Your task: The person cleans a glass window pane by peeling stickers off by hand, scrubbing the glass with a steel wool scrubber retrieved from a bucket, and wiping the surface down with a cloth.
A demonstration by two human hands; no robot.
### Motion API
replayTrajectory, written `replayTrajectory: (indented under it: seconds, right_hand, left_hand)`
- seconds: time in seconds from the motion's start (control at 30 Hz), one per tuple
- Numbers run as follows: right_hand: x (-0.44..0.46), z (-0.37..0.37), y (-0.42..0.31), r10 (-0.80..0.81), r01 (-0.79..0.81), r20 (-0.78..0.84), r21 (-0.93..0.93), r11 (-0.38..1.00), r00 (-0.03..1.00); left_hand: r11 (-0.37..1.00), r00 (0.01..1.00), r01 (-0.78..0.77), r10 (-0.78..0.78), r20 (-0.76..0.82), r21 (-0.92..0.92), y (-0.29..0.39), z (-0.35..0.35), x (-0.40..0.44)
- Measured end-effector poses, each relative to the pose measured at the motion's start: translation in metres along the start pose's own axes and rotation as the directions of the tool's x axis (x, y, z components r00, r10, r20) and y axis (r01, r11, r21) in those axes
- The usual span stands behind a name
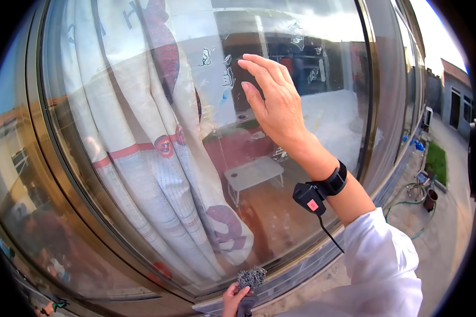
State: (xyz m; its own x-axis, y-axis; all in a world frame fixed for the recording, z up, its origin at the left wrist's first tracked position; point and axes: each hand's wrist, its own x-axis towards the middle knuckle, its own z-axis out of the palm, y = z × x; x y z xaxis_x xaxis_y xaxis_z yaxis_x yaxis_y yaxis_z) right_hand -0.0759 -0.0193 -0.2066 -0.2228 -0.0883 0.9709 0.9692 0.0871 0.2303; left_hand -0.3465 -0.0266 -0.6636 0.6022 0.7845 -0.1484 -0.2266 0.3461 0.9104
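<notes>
My right hand (275,103) is raised in front of the window pane (312,140), its fingers stretched out and pointing up and left. Whether it touches the glass, I cannot tell. A black strap with a small box (309,198) sits on that wrist, and a cable hangs from it. White marks, perhaps sticker remnants (227,74), show on the glass beside the fingertips. Low at the bottom edge, my left hand (231,300) is closed on a grey steel wool scrubber (251,277), just in front of the window's lower frame.
Behind the glass hang patterned white curtains (143,158) and a small white folding table (255,173) stands. Brown metal frames (53,164) border the pane. At right, a paved yard holds a green hose (420,230), a bucket (431,199) and a grass strip (436,164).
</notes>
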Motion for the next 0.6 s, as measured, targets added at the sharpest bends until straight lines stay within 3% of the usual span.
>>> replayTrajectory:
  seconds: [0.17,0.27,0.33,0.4,0.53,0.6]
  right_hand:
    - [0.003,0.0,-0.01,0.096,-0.094,-0.021,0.079,0.992,0.995]
    - [0.004,0.003,-0.008,0.162,-0.159,-0.017,0.118,0.98,0.987]
    - [0.003,0.004,-0.008,0.171,-0.167,-0.02,0.116,0.979,0.985]
    - [-0.001,0.003,-0.009,0.076,-0.072,-0.047,0.086,0.994,0.996]
    - [0.0,0.001,-0.009,0.097,-0.088,-0.056,0.139,0.986,0.994]
    - [0.006,-0.003,-0.015,0.259,-0.251,-0.016,0.203,0.946,0.966]
  left_hand:
    - [0.984,0.984,-0.173,0.17,0.059,0.042,0.059,0.015,0.0]
    - [0.986,0.985,-0.166,0.165,0.055,0.019,0.091,0.039,-0.015]
    - [0.986,0.983,-0.169,0.167,0.074,0.018,0.089,0.038,-0.014]
    - [0.984,0.981,-0.172,0.168,0.093,0.037,0.085,0.036,-0.012]
    - [0.986,0.983,-0.161,0.157,0.095,0.034,0.069,0.025,-0.007]
    - [0.988,0.985,-0.151,0.15,0.081,0.01,0.066,0.023,-0.006]
